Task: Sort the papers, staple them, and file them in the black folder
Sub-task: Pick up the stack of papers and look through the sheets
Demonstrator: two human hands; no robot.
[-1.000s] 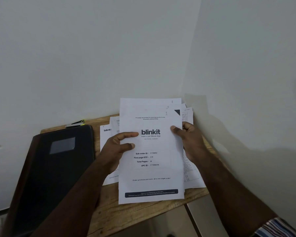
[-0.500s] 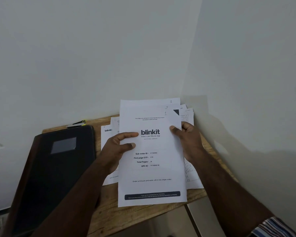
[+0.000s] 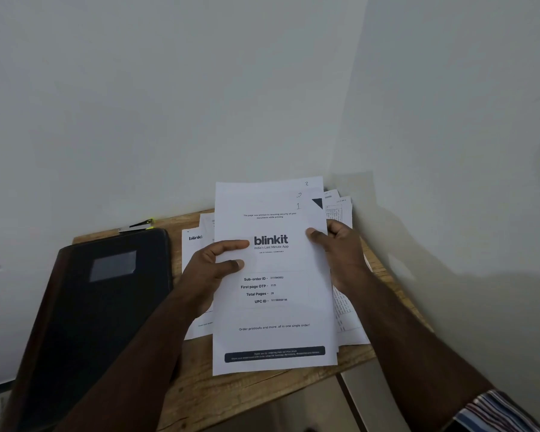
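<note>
A small stack of white printed sheets (image 3: 275,319) is held above the wooden table, the top one marked "blinkit" and numbered 1, with sheets numbered 2 and 3 showing behind its top edge. My left hand (image 3: 212,269) grips the stack's left edge, thumb and forefinger on the front. My right hand (image 3: 340,254) grips the right edge, thumb on the front. More loose papers (image 3: 346,313) lie on the table under the stack. The black folder (image 3: 100,307) lies shut at the left. A stapler (image 3: 138,226) sits behind the folder by the wall.
The small wooden table (image 3: 231,391) stands in a corner, with white walls right behind it and to its right. The folder overhangs the table's left side. Floor shows below the table's front edge.
The held stack has shifted slightly; the sheets behind slid up a little, so the numbers 2 and 3 show more plainly. Both hands keep their grip.
</note>
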